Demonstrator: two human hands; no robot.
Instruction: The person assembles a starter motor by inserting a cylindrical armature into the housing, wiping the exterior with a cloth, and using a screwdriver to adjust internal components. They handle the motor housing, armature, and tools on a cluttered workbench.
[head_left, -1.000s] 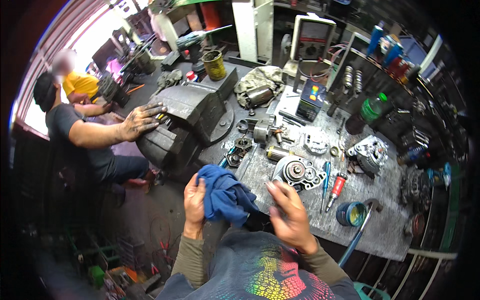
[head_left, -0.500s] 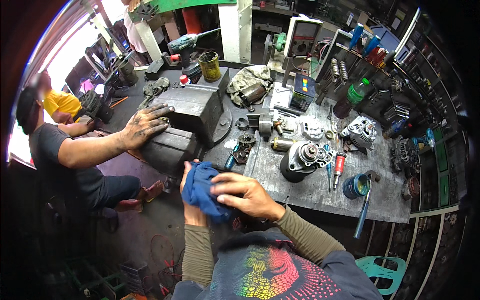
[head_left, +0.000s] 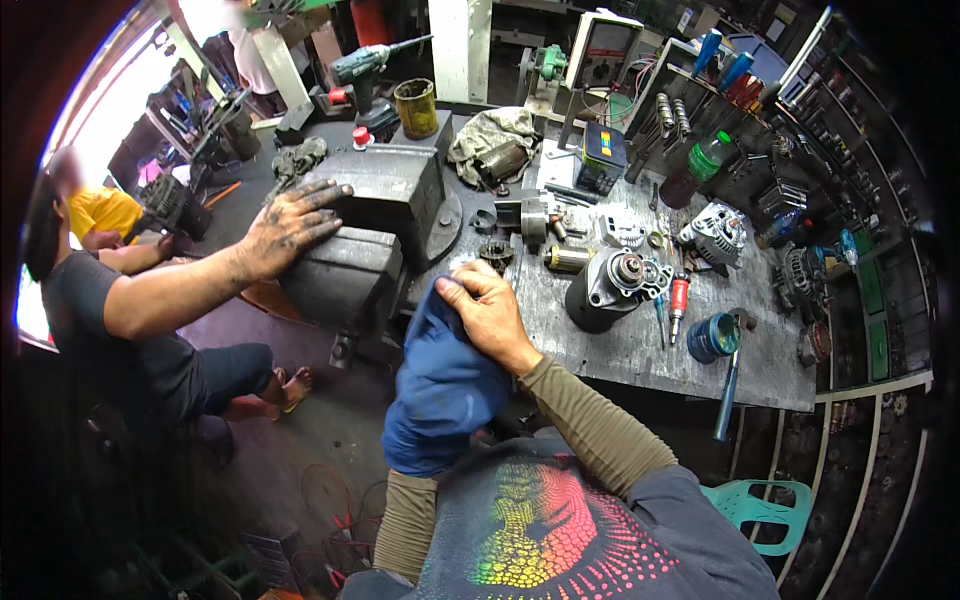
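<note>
at near table (head_left: 640, 350) edge: right hand (head_left: 490, 310) fingers closed on blue rag (head_left: 440, 385), mid-wipe. left hand hidden under the rag, grip unclear. starter motor (head_left: 605, 290) sits untouched, right.

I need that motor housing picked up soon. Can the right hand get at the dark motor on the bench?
Probably yes: the right hand grips the blue cloth beside the dark motor, with bare bench between; it must drop the cloth.

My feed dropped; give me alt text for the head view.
The right hand grips a blue rag that drapes over the hidden left hand, by a bench strewn with motor parts. A seated co-worker's hand rests on a large vise.
</note>
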